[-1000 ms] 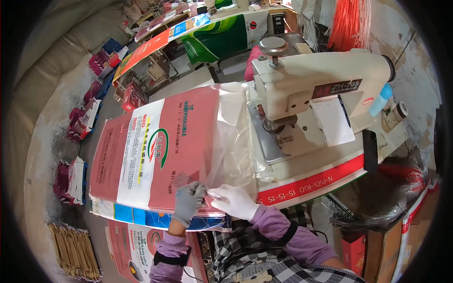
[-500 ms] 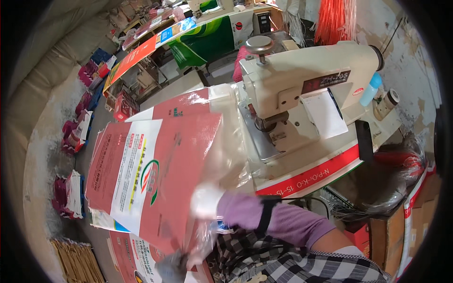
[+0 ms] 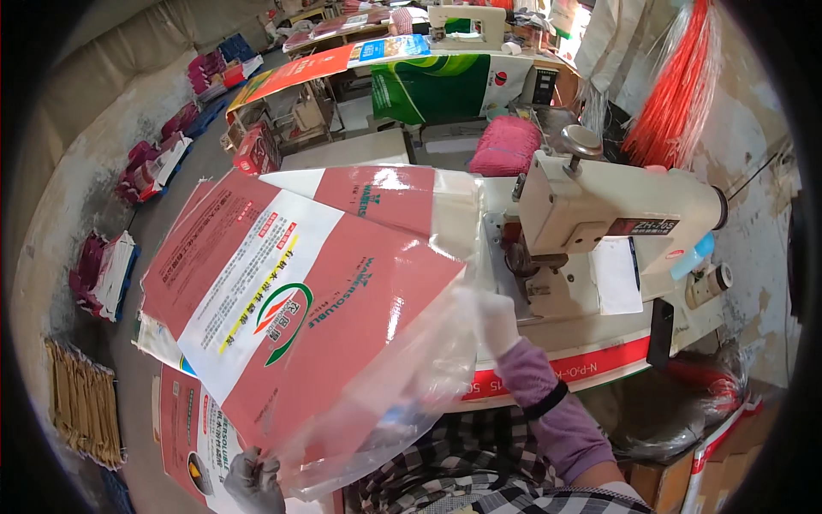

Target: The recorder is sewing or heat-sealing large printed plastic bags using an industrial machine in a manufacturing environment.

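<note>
A large red and white woven sack (image 3: pixel 291 291) with a clear plastic liner (image 3: pixel 402 394) hanging from its open end is lifted above the work table. My left hand (image 3: pixel 253 480), in a grey glove, grips the sack's lower corner near the bottom edge of the view. My right hand (image 3: pixel 497 321), in a white glove with a purple sleeve, holds the liner and the sack's edge beside the cream sewing machine (image 3: pixel 599 214). A second red sack (image 3: pixel 377 193) lies flat on the table behind.
The table's front carries a red and white strip (image 3: pixel 591 364). More printed sacks (image 3: pixel 193 437) lie below on the left. Stacks of bags (image 3: pixel 107 274) line the grey floor. A green sack (image 3: pixel 437 86) and another machine stand at the back. Orange fibres (image 3: pixel 676 94) hang right.
The sack has been lifted off the table and swung up and left. My left hand moved down to its lower corner; my right hand moved up toward the sewing machine.
</note>
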The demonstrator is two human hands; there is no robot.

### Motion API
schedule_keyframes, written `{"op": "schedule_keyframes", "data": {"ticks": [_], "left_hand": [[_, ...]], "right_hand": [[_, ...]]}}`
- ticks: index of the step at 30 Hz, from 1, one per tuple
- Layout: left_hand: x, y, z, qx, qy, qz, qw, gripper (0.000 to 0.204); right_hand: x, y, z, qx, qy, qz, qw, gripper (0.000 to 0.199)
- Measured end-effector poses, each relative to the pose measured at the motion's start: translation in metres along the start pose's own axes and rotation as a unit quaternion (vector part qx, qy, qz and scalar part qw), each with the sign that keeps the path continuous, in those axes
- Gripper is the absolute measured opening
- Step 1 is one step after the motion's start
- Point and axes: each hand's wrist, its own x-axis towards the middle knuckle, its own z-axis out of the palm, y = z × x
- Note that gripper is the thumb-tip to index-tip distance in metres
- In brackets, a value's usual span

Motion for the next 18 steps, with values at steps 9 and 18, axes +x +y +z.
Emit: {"op": "schedule_keyframes", "data": {"ticks": [9, 18], "left_hand": [[-0.018, -0.031, -0.030, 0.258, -0.087, 0.154, 0.950, 0.043], [-0.016, -0.066, -0.060, 0.208, -0.080, 0.067, 0.973, 0.052]], "right_hand": [[0.036, -0.024, -0.011, -0.091, -0.151, 0.012, 0.984, 0.010], [-0.025, -0.039, 0.025, -0.052, -0.143, 0.173, 0.973, 0.026]]}}
